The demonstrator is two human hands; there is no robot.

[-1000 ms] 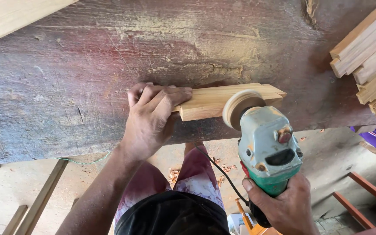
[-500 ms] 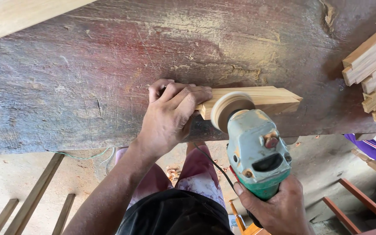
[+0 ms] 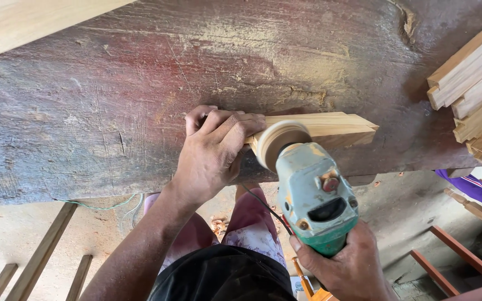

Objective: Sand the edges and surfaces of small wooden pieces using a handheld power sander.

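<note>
A short pale wooden block (image 3: 330, 129) with angled ends lies near the front edge of a dark, worn slab bench (image 3: 112, 111). My left hand (image 3: 213, 150) presses down on its left end, fingers curled over the top. My right hand (image 3: 347, 265) grips the rear of a green and grey angle grinder (image 3: 313, 195). Its round tan sanding disc (image 3: 280, 142) sits against the front face of the block, right beside my left fingers. The grinder's black cord (image 3: 266, 207) runs down toward my lap.
A stack of pale wooden strips (image 3: 475, 95) rests on the bench at the right. Another pale plank (image 3: 23, 22) crosses the top left corner. Below the bench are dusty floor, wooden slats (image 3: 40, 256), a reddish frame (image 3: 453, 262) and purple cloth (image 3: 475, 189).
The grinder has slid left along the block, so its disc now sits at the block's left end next to my left hand. The view has shifted, moving everything rightward in frame.
</note>
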